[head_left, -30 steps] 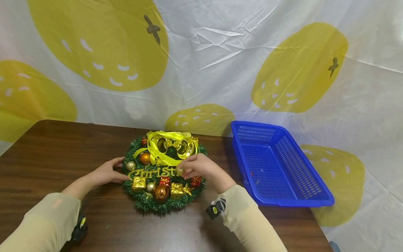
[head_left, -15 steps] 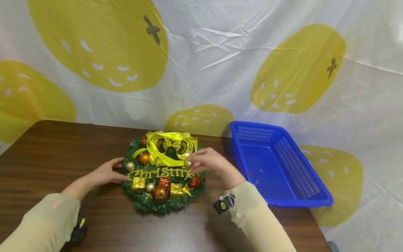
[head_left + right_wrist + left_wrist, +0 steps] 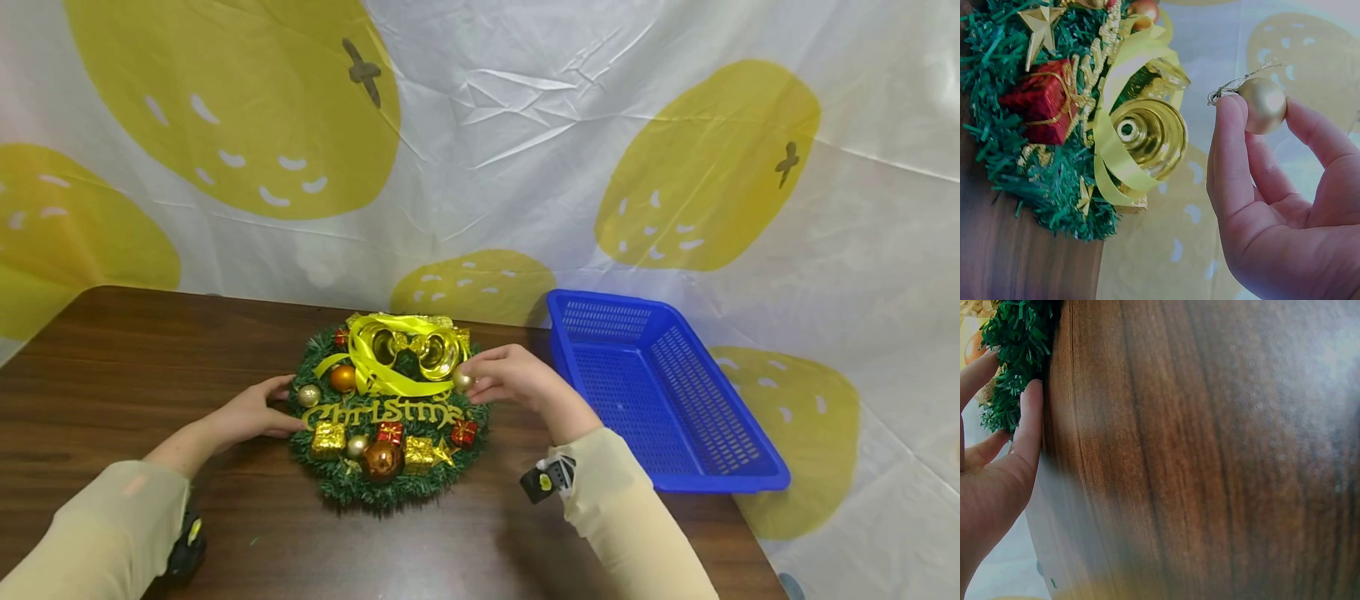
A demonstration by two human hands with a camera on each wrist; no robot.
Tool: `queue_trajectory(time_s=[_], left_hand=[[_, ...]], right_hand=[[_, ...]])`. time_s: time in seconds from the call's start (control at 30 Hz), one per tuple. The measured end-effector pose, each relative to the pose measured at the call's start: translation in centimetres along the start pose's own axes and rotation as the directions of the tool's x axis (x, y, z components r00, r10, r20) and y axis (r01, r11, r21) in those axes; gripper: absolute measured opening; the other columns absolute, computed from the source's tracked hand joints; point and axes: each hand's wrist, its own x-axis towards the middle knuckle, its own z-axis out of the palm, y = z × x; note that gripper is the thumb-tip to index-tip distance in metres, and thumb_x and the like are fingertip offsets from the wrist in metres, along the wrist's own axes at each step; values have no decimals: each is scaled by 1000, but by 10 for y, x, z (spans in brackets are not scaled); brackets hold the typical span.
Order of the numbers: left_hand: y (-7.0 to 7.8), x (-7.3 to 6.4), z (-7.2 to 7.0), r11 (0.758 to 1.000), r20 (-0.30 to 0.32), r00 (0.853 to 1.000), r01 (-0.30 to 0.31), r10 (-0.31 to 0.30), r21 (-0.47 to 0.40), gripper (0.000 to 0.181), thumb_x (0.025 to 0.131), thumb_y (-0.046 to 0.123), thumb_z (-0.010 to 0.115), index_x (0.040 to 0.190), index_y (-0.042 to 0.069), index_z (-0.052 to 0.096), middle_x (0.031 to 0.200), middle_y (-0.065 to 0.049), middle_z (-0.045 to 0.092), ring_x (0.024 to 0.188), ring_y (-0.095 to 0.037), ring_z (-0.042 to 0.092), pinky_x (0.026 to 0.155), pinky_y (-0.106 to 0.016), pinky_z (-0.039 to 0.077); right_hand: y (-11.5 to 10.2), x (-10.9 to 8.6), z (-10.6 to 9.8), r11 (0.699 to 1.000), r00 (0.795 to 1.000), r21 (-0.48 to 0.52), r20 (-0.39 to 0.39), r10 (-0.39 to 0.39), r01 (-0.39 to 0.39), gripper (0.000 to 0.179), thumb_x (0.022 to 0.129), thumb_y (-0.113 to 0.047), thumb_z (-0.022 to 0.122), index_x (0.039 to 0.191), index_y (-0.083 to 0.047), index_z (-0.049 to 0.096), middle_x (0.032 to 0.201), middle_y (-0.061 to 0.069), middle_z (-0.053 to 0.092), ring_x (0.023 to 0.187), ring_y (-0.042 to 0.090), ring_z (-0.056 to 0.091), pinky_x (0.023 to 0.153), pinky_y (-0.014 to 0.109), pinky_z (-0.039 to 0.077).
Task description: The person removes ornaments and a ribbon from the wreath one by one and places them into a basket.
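Observation:
A green Christmas wreath (image 3: 378,493) lies on the brown table. My left hand (image 3: 243,415) holds its left rim, thumb and fingers spread about the green tinsel (image 3: 1015,337) in the left wrist view. Between the thumb and fingers of my right hand (image 3: 517,382) is a small gold bauble (image 3: 1264,106) with a thin string loop (image 3: 1263,67), raised above the wreath's right side. The wreath bears gold bells (image 3: 1150,137), a yellow ribbon (image 3: 1110,159), gold "Christmas" lettering (image 3: 390,412), a red gift box (image 3: 1044,103), a brown bauble (image 3: 382,460) and an orange bauble (image 3: 342,378).
A blue plastic basket (image 3: 566,350) with perforated sides stands at the table's right, beyond my right hand. Behind the table (image 3: 150,350) hangs a white cloth (image 3: 480,192) printed with large yellow fruit.
My right hand has moved right and slightly up with the gold bauble, uncovering the end of the lettering. My left hand stays at the wreath's rim.

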Motion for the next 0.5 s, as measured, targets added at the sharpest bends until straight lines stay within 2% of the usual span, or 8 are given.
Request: queue_trajectory(time_s=[0.5], left_hand=[[1,-2,1,1000,-4,1000,-3,3,16,99,83,12,70,145,-13,-2,140,-45,13,94,-19,63,81,-33,58]], right_hand=[[-2,-7,-17,999,999,21,-8,-35,35,40,94,-7,50,124,19,47,71,-2,67,65,11,65,75,32,59]])
